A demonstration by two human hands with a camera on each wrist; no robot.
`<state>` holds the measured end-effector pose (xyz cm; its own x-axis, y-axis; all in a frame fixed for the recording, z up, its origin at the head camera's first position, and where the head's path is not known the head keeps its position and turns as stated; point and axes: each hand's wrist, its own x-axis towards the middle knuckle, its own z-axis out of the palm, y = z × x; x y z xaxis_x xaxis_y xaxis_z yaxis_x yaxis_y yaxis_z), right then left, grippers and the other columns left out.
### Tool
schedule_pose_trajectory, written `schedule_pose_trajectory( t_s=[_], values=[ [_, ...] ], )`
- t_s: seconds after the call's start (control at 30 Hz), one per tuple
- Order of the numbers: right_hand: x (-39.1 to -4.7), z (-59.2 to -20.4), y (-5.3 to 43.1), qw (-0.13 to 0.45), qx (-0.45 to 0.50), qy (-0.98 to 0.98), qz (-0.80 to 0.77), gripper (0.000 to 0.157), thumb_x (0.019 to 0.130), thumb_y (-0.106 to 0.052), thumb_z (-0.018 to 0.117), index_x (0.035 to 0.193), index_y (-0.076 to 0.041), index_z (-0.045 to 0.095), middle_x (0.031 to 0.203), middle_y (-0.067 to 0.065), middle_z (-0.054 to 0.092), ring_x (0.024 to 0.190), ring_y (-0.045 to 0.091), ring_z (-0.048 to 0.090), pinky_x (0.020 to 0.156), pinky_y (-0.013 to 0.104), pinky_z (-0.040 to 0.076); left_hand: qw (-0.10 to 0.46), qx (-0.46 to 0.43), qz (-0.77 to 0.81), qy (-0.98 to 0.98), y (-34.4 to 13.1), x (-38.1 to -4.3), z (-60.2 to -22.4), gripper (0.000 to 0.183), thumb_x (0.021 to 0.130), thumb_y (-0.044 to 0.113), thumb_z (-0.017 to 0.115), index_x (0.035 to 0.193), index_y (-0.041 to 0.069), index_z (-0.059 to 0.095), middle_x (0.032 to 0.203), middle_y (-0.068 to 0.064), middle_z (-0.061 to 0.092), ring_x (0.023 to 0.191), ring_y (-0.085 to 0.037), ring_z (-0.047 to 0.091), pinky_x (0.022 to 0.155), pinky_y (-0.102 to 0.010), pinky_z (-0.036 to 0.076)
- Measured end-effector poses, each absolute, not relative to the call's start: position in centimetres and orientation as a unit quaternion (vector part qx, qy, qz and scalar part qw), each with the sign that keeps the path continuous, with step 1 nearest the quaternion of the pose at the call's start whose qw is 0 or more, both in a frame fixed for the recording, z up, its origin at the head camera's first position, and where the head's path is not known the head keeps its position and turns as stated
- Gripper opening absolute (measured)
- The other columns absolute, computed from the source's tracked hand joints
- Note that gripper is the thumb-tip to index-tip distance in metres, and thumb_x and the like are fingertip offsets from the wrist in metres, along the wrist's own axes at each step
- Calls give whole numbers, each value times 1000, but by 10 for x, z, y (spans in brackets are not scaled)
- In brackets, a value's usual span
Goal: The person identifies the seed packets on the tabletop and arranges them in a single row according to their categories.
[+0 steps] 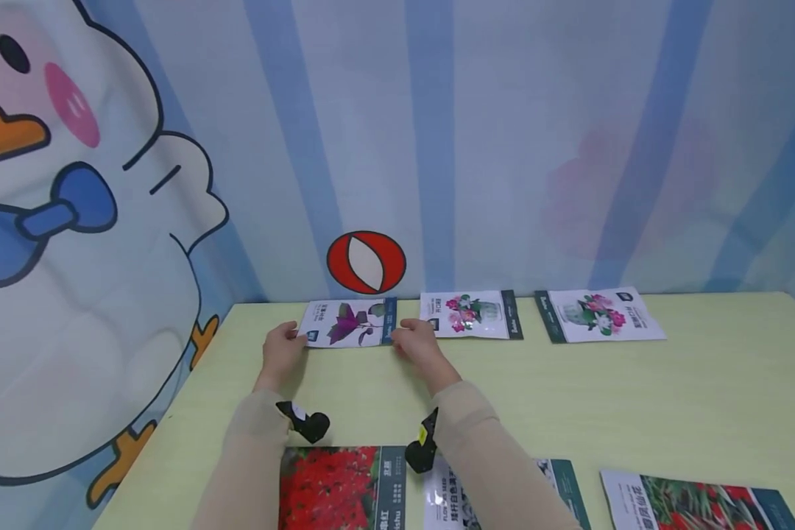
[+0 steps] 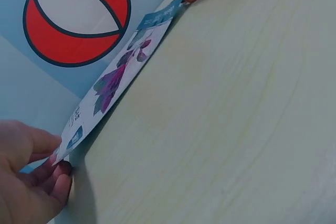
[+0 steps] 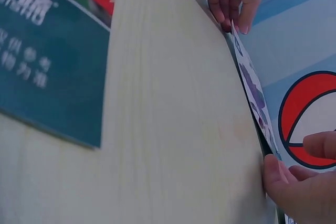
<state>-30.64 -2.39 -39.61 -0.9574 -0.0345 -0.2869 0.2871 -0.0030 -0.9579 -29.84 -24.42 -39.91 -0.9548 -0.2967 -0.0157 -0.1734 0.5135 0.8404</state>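
The purple-flower packet (image 1: 347, 322) has a smooth, thin, film-like skin with a slight sheen. Under it, the table (image 1: 344, 390) is smooth, pale and wood-grained, mostly matt. Behind it, the wall covering (image 1: 490, 147) is printed and softly satiny. In front, the sleeves (image 1: 510, 464) are matt cloth; the black wrist pieces (image 1: 308, 425) may be plastic, though they show too small to be sure.

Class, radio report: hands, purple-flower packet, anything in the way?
Left hand, right hand pinching opposite ends of purple-flower packet. Packet by back wall. Possible snag: pink-flower packet beside right hand.
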Motion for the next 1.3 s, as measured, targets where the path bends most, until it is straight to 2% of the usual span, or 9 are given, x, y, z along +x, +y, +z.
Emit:
schedule_pose_trajectory(
  t_s=[0.1,0.2,0.33,0.43,0.57,0.77,0.9,1.13,1.3],
  values=[
    [-305,-397,-26,112,102,684,-713,45,89,0,53,133,6,44,123,19,51,70,14,49,68,23,49,79,167,-506,-842,-244,-297,-400,43,92,-3,46,133,-13,39,124,-29,47,111,-33,45,99,-43,38],
    [-303,-397,-27,110,113,674,-722,45,87,4,53,131,7,46,120,21,53,65,13,49,61,21,48,88,198,-558,-801,-244,-299,-402,43,91,-6,48,133,-12,40,120,-25,48,105,-28,45,92,-35,44],
    [-302,-396,-25,113,126,663,-730,45,86,7,53,131,6,48,112,20,55,63,13,49,56,19,48,85,221,-633,-737,-243,-300,-404,42,91,-8,49,132,-10,43,119,-21,48,102,-23,47,71,-17,48],
    [-303,-395,-23,123,133,647,-740,48,85,8,54,132,4,46,103,17,56,63,12,50,53,18,48,77,227,-672,-701,-243,-299,-402,40,92,-7,48,132,-8,46,124,-21,48,104,-22,47,60,-10,45],
    [-305,-391,-22,140,142,619,-759,55,86,8,54,138,0,40,94,14,55,63,13,50,51,19,49,63,223,-689,-687,-246,-295,-394,40,93,-5,48,133,-7,45,132,-23,44,107,-23,45,61,-10,45],
    [-308,-386,-15,147,162,581,-784,66,85,8,55,144,-2,28,92,14,55,62,15,51,50,20,49,21,213,-697,-685,-248,-292,-384,42,94,1,50,136,-4,43,136,-22,41,104,-21,46,64,-12,46],
    [-309,-382,-8,158,155,585,-780,59,87,4,56,141,-3,35,91,14,57,59,14,53,49,19,49,-6,189,-679,-709,-253,-292,-379,43,95,4,51,136,-3,43,135,-22,41,98,-18,49,64,-13,46],
    [-310,-376,5,186,115,618,-755,34,89,-5,58,123,-3,58,83,10,60,55,13,57,48,18,50,-34,170,-663,-728,-258,-294,-374,44,94,6,53,136,-1,45,135,-21,42,87,-13,52,65,-14,47],
    [-309,-370,10,217,90,622,-747,34,88,-3,60,121,-1,60,75,9,63,51,11,57,45,16,47,-33,159,-673,-722,-256,-295,-365,44,93,5,55,135,-2,45,125,-20,49,75,-9,54,61,-15,47]
  ],
)
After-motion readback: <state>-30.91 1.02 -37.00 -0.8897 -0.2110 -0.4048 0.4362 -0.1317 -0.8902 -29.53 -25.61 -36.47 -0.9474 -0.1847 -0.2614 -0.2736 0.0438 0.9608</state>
